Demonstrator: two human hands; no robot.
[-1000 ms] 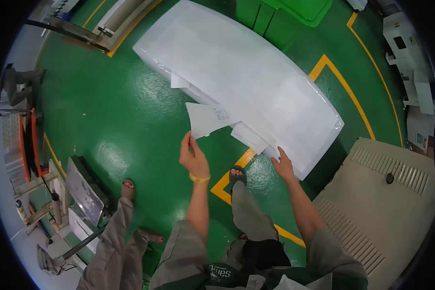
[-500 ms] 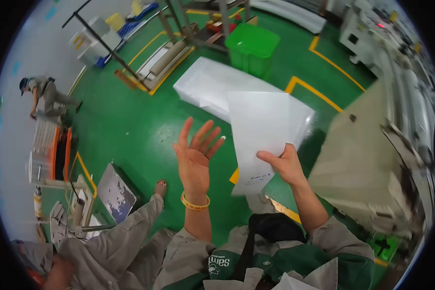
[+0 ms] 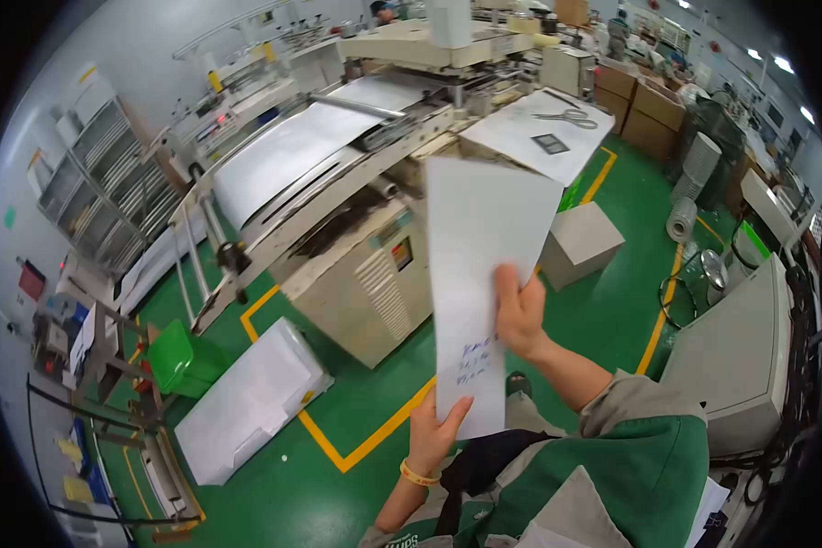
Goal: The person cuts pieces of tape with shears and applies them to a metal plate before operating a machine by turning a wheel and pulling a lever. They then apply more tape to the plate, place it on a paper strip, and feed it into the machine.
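A long white paper sheet, with blue handwriting near its lower end, is held up in front of me. My right hand grips its right edge, thumb on the near face and slightly blurred. Lower down, my left hand, with a yellow band at the wrist, pinches the sheet's bottom left corner. The fingers behind the paper are hidden in both cases. Beyond the sheet's top stands a white table with scissors and a small dark square frame on it.
A large beige machine with a white web stands ahead. To the left, a long white wrapped block lies on the green floor near a green bin. A white box and a grey cabinet are on the right.
My view has swung right toward the machine and table. My left hand, open and apart from the paper before, now holds its bottom corner. My right hand keeps hold of the sheet.
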